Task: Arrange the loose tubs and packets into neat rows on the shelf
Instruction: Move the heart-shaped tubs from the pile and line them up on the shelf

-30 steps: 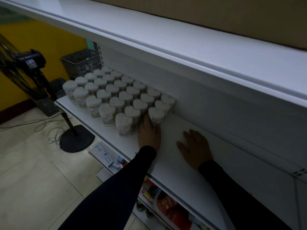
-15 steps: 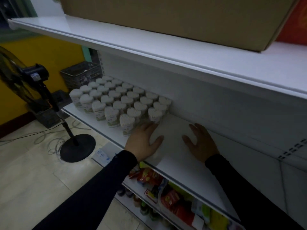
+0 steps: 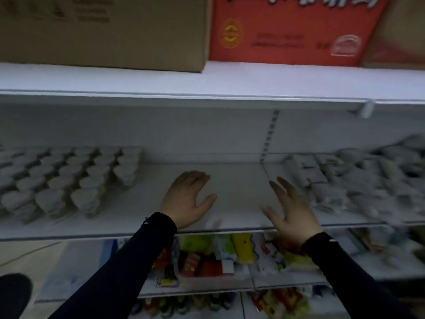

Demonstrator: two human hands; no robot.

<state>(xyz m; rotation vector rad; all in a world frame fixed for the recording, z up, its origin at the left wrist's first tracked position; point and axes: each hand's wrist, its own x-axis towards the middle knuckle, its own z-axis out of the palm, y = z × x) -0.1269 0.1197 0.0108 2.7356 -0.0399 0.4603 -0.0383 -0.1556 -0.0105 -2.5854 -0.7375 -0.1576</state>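
Spreading both hands empty over the bare shelf, we keep our left hand near the tubs, our right hand near the packets.

Above you: brown cardboard box on top shelf, red carton just beside it at right, white print too blurred to read. Below you: lower shelf crammed with colourful snack packs. Dark round shape bottom left on floor.
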